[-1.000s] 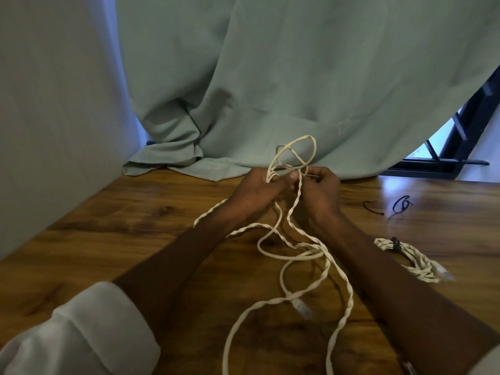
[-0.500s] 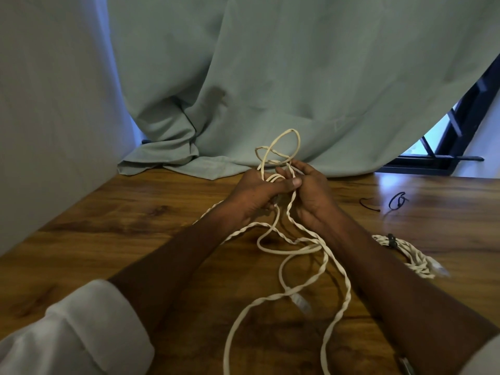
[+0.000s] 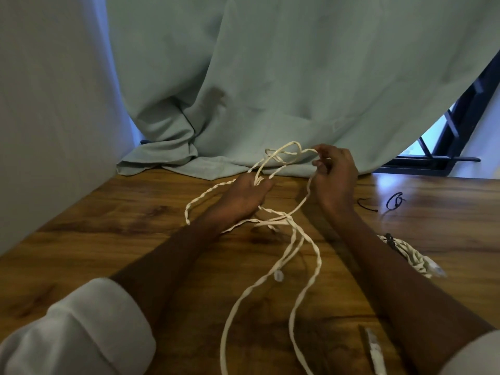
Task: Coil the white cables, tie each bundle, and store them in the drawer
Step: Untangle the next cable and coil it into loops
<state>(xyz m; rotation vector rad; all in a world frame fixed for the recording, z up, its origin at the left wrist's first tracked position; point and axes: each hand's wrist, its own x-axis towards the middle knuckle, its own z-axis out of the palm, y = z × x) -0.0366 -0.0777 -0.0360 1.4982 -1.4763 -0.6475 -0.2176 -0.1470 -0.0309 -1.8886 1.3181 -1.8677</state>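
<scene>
Near edge: a white rolled sleeve [image 3: 89, 328] is sitting at the lower left, and a pale, flat object [image 3: 374, 353], too blurred to identify, is lying on the bench [image 3: 108, 239] at the lower right.
Loose cable: the white cable [image 3: 315, 269] is trailing off the near bench edge in two long strands; it is twisted, rope-like in texture, limp and thin, with a small plug [image 3: 278, 276] partway along.
Tied bundle: a finished bundle [image 3: 411, 257] is lying on the bench just right of the right forearm, cinched by a dark tie.
Spare ties: thin dark ties [image 3: 395, 201] are lying further out on the right, curled, well apart from the loose cable.
Left hand [image 3: 243, 197]: it is resting low over the bench, closed around the gathered strands at the base of the loops.
Right hand [image 3: 335, 171]: it is raised, pinching the top of a loop between thumb and fingertips.
Step in hand: the person is judged to be forming coils, with tying and storing not yet done.
Advice: each loop should be matching the last in size, the twist being let run out, and the left hand keeping the stack pinned.
Backdrop: a soft, pale green curtain [image 3: 270, 77] is draping in folds onto the glossy wood-grain bench.
Drawer: none is showing.
</scene>
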